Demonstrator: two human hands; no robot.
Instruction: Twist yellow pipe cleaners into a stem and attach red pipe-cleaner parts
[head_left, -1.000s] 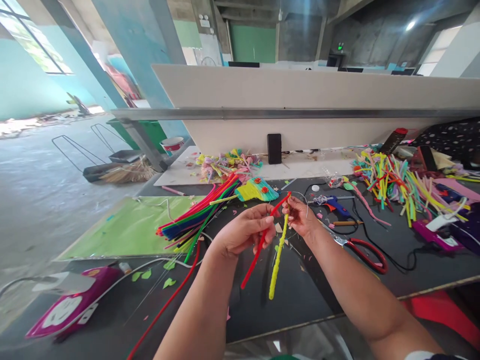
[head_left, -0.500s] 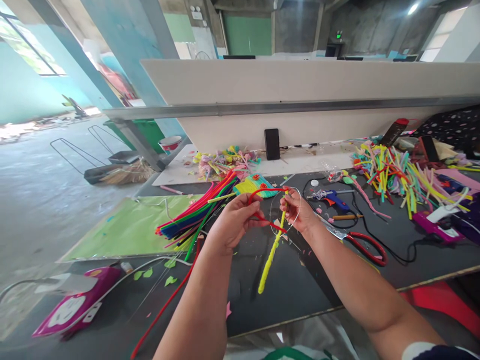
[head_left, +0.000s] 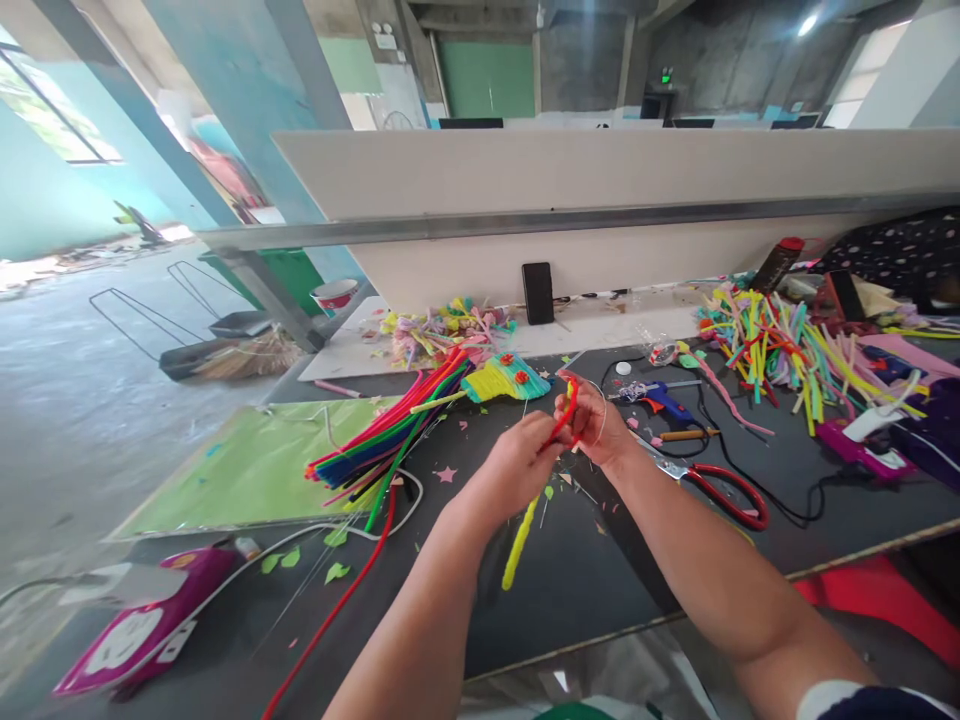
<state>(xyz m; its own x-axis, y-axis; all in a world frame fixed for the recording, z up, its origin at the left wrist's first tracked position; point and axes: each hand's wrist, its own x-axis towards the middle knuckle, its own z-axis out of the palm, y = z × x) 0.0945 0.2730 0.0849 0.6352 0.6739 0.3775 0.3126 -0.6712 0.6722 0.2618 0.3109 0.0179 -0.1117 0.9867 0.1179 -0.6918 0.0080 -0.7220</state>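
Observation:
My left hand (head_left: pixel 519 458) is closed on a red pipe cleaner (head_left: pixel 562 420), close against my right hand. With closed fingers my right hand (head_left: pixel 596 420) grips the top of a stick wrapped in yellow pipe cleaner (head_left: pixel 519 550), whose lower end points down toward me. The red pipe cleaner bends around the stick's upper part; fingers hide how they meet. Some thin pale wire shows by my right fingers. Just beyond my hands lies a flat yellow and turquoise piece (head_left: pixel 506 380) with red flowers. Left of it is a bundle of coloured pipe cleaners (head_left: pixel 397 430).
Red-handled scissors (head_left: pixel 727 495) and a blue glue gun (head_left: pixel 667 402) lie to the right, with a black cable. A phone (head_left: pixel 538 293) leans against the white partition. Piles of pipe cleaner pieces (head_left: pixel 772 350) sit farther back. A purple box (head_left: pixel 142 620) is at left front.
My left hand has moved right, up to my right hand. The wide red loop has drawn in close around the yellow stick.

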